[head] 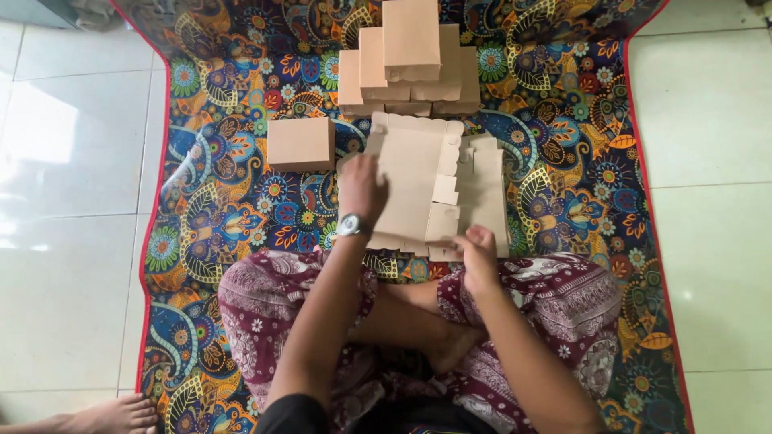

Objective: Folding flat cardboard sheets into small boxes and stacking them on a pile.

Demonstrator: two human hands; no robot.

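1. The left hand (363, 189) lies flat on a flat unfolded cardboard box blank (418, 181), fingers spread and pressing down, gripping nothing.
2. The right hand (477, 253) is at the blank's 5 o'clock edge, fingers curled on a small flap (443, 223); whether they pinch it I cannot tell.
3. The blank tops a pile of blanks (486, 193) on a patterned mat (225, 209), just beyond the crossed legs.
4. A folded box (301, 145) sits at 10 o'clock of the blank; a stack of folded boxes (408, 56) stands at 12 o'clock.
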